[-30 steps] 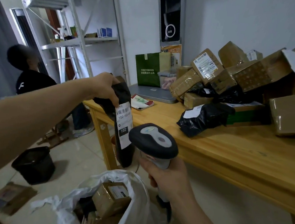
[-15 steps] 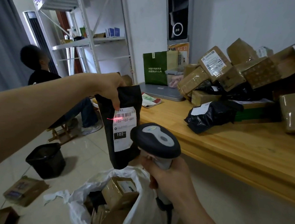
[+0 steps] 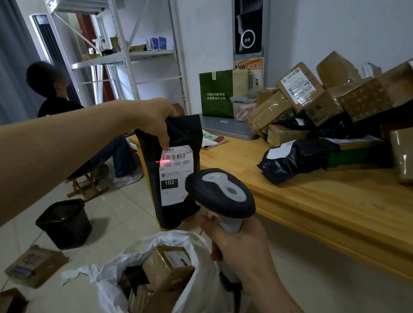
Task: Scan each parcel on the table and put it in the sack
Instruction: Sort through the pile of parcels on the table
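My left hand (image 3: 155,121) grips the top of a black parcel bag (image 3: 181,139) that hangs upright, its white label facing me. A red scan line crosses the label just below the barcode. My right hand (image 3: 240,248) holds the grey barcode scanner (image 3: 219,194) by its handle, its head close to the bag's lower right. Below both, the white sack (image 3: 190,286) stands open on the floor with brown boxes inside. On the wooden table (image 3: 332,203) lie another black bag (image 3: 296,158) and a heap of brown boxes (image 3: 328,99).
A person sits on a stool at the left, in front of a metal shelf rack (image 3: 124,56). A black bucket (image 3: 64,224) and loose cardboard boxes (image 3: 36,265) lie on the tiled floor. A laptop (image 3: 227,128) and a green paper bag (image 3: 216,93) stand at the table's far end.
The black bag has turned its label square to me and the red scan line has come onto the label. The scanner has stayed close by the bag.
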`<state>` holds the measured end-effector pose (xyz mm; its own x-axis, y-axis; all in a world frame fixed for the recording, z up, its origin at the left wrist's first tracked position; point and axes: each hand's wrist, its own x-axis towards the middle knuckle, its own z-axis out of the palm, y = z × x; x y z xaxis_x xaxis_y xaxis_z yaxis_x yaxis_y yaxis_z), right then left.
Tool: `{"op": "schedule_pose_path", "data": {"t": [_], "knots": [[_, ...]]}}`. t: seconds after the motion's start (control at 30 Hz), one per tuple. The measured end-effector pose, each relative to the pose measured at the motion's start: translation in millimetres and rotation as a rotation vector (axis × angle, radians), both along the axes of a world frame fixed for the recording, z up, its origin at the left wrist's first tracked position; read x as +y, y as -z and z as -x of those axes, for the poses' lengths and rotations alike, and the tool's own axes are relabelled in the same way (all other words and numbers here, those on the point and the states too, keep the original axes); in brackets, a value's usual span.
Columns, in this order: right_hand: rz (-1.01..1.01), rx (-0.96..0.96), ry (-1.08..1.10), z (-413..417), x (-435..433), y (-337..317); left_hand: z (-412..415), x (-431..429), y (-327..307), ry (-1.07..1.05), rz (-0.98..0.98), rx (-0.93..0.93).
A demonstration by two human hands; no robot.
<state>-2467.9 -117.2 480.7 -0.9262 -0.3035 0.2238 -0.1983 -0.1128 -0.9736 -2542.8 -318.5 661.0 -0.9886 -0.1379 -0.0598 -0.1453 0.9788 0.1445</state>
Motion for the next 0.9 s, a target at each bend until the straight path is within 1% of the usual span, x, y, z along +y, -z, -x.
{"op": "schedule_pose_path", "data": {"t": [0.27, 0.5, 0.63, 0.77, 0.9], "knots": [[0.041, -0.018, 0.007, 0, -1, 0, -2, -4, 1, 0.008, -0.013, 0.009], [0.009, -0.002, -0.010, -2, -7, 1, -2, -11, 8, -0.020, -0.026, 0.005], [0.009, -0.037, -0.056, -3, -15, 5, -4, -24, 20, -0.056, -0.080, -0.015], [-0.023, -0.131, -0.116, 1, -23, 17, -7, -46, 50, -0.139, -0.126, -0.043], [-0.088, -0.251, -0.098, 9, -30, 47, -13, -88, 117, -0.297, -0.161, -0.102]]}}
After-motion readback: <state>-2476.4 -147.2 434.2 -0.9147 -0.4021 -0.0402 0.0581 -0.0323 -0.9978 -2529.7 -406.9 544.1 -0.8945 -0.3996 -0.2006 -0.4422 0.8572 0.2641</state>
